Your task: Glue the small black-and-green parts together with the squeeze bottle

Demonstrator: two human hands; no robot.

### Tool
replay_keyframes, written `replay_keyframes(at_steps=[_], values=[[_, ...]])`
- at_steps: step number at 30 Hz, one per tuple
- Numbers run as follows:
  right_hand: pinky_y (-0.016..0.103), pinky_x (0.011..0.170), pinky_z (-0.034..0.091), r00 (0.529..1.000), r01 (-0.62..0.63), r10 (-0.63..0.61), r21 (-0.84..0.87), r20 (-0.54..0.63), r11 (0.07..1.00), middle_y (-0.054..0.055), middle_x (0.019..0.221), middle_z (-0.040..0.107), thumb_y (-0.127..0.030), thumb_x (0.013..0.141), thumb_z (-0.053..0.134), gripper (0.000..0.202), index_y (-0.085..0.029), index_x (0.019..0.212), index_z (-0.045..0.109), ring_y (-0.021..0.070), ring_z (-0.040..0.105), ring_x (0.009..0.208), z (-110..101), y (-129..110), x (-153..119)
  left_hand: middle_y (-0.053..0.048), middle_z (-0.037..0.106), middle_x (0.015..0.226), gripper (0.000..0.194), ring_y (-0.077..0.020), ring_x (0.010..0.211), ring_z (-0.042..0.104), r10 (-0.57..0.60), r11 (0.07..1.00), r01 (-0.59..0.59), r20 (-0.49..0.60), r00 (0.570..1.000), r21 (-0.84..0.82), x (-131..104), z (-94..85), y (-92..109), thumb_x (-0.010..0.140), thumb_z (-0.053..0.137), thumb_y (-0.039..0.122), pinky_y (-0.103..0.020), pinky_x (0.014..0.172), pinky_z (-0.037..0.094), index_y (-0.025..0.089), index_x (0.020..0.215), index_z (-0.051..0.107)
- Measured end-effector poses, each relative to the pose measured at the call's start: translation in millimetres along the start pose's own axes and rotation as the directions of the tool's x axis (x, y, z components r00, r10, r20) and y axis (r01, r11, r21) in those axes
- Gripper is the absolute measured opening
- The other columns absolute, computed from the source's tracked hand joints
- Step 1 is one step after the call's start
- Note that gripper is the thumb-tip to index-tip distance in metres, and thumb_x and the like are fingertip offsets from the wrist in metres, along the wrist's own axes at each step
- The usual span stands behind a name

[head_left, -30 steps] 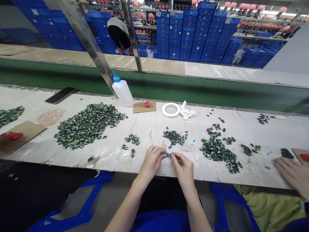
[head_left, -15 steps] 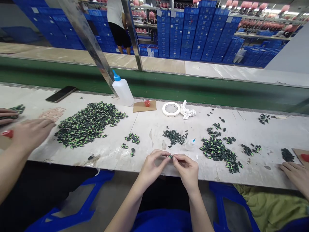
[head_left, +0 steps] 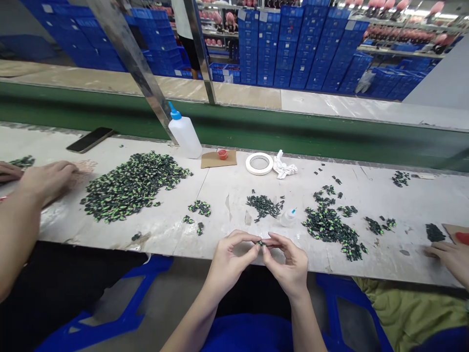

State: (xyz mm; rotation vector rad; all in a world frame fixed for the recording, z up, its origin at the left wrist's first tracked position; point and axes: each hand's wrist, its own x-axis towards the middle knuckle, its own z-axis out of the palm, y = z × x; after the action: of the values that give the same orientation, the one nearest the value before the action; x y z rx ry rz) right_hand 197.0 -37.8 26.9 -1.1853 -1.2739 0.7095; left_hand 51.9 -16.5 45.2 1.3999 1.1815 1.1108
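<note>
Between my two hands, at the table's front edge, is a small black-and-green piece (head_left: 260, 243). The thumb and fingers of my left hand (head_left: 231, 254) pinch it from one side. My right hand (head_left: 287, 259) pinches at its other side, its fingertips touching the left ones. Fingertips cover most of the piece, so its exact shape is hidden. Just beyond the hands lie a small heap of black parts (head_left: 264, 206) and a little clear bottle with a blue tip (head_left: 288, 217). A pile of black-and-green pieces (head_left: 331, 227) is to the right.
A big heap of black-and-green pieces (head_left: 134, 186) lies left, near a co-worker's hand (head_left: 47, 181). Along the back stand a white squeeze bottle (head_left: 185, 137), a red cup on cardboard (head_left: 222, 155), a tape roll (head_left: 259, 164) and crumpled tissue (head_left: 285, 166). Another co-worker's hand (head_left: 449, 256) is at right.
My right hand has turned slightly, its fingers more raised, while both hands keep the piece pinched. The left co-worker's hand has moved back toward the pinkish parts. A person behind has shifted right.
</note>
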Motion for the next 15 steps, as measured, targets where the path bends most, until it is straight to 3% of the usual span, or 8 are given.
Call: replay_keyframes(at_steps=[8, 15], values=[[0.032, 0.067, 0.061, 1.0, -0.014, 0.014, -0.02, 0.02, 1.0, 0.002, 0.072, 0.074, -0.018, 0.07, 0.071, 0.02, -0.021, 0.089, 0.067, 0.0166, 0.07, 0.062, -1, 2, -1, -0.005, 0.073, 0.076, 0.008, -0.0192, 0.075, 0.068, 0.045, 0.998, -0.043, -0.049, 0.998, 0.05, -5, 6.3, 4, 0.075, 0.069, 0.026, -0.03, 0.072, 0.055, 0.021, 0.076, 0.075], [0.028, 0.064, 0.059, 0.987, -0.157, 0.158, 0.129, 0.005, 0.979, 0.001, 0.068, 0.07, -0.021, 0.068, 0.072, 0.019, -0.02, 0.087, 0.065, 0.0152, 0.068, 0.061, 0, 9, 0, -0.004, 0.074, 0.079, 0.011, -0.0201, 0.079, 0.064, 0.223, 0.956, -0.212, -0.034, 0.974, 0.203, -9, 10.9, -1, 0.08, 0.065, 0.02, -0.033, 0.073, 0.053, 0.023, 0.084, 0.074]])
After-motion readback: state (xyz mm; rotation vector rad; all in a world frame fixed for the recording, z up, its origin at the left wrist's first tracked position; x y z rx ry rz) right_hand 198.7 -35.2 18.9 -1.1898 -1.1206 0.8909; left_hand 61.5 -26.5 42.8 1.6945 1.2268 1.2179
